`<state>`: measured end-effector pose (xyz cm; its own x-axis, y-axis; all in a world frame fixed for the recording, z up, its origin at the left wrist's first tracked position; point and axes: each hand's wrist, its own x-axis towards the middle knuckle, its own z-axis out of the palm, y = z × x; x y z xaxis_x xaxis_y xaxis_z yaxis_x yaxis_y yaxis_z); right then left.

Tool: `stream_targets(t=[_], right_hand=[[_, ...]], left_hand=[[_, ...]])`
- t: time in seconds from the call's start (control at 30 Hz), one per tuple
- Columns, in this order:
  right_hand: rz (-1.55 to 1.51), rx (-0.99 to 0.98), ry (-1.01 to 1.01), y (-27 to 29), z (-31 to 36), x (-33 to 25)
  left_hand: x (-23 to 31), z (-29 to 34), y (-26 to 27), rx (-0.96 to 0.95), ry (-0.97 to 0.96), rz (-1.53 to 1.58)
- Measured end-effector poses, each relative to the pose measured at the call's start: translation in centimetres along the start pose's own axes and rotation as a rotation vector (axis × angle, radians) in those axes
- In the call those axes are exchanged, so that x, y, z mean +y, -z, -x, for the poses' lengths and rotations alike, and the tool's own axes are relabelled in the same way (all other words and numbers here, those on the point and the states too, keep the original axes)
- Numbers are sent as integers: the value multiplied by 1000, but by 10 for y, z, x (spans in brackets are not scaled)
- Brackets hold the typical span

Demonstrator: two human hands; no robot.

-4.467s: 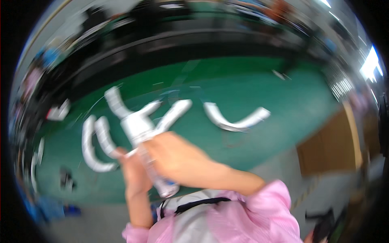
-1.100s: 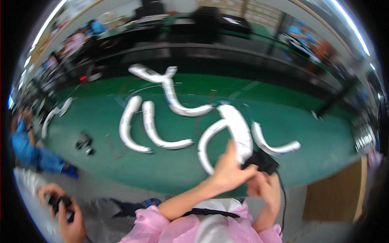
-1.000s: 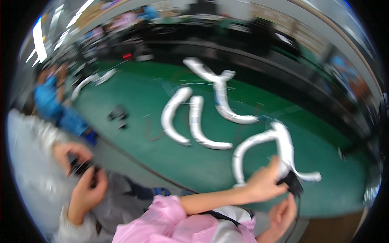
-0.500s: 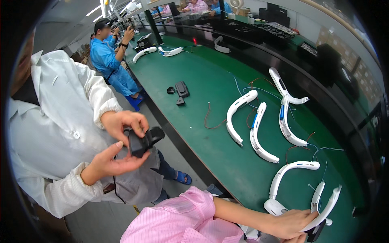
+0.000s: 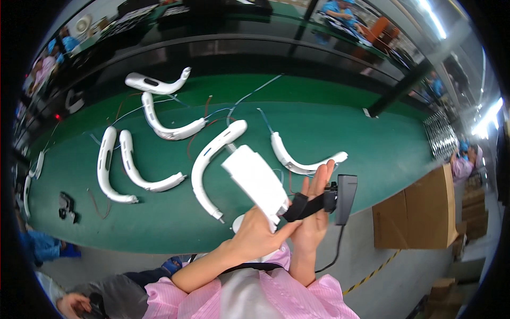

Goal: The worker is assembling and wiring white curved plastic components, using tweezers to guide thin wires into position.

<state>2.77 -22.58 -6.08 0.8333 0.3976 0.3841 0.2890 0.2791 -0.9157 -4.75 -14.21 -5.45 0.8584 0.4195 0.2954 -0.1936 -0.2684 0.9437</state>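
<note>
head view: the left hand (image 5: 254,234) is bent round the lower end of a broad white piece (image 5: 257,181), held tilted above the green table (image 5: 154,223); its thumb reaches across to the right palm, and how tightly the partly hidden fingers grip cannot be told. the right hand (image 5: 312,226) is open, fingers straight and pointing away from the body. a black strap (image 5: 309,207) crosses it, joined to a dark grey device (image 5: 347,198) on its outer side, from which a black cable (image 5: 339,247) trails; whether the strap fully encircles the hand is unclear. one curved white part (image 5: 198,170) lies left of the piece, and a second curved white part (image 5: 304,168) lies near the right fingertips.
</note>
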Motion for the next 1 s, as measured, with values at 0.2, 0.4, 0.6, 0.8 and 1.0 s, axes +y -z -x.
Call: stream_targets(t=[0.2, 0.4, 0.6, 0.8, 1.0], right_hand=[[53, -72, 100, -1, -14, -9], [30, -70, 120, -1, -23, -11], [103, 56, 75, -7, -28, -9], [-280, 423, 78, -2, -57, -38], [-590, 119, -81, -2, -51, -27]], left_hand=[[-7, 5, 0, -6, -47, 194], [-3, 5, 2, -12, -156, 274], [-6, -1, 3, -125, -292, 229], [-12, 18, -12, -235, -546, -235], [-26, 7, -12, -169, -423, 1]])
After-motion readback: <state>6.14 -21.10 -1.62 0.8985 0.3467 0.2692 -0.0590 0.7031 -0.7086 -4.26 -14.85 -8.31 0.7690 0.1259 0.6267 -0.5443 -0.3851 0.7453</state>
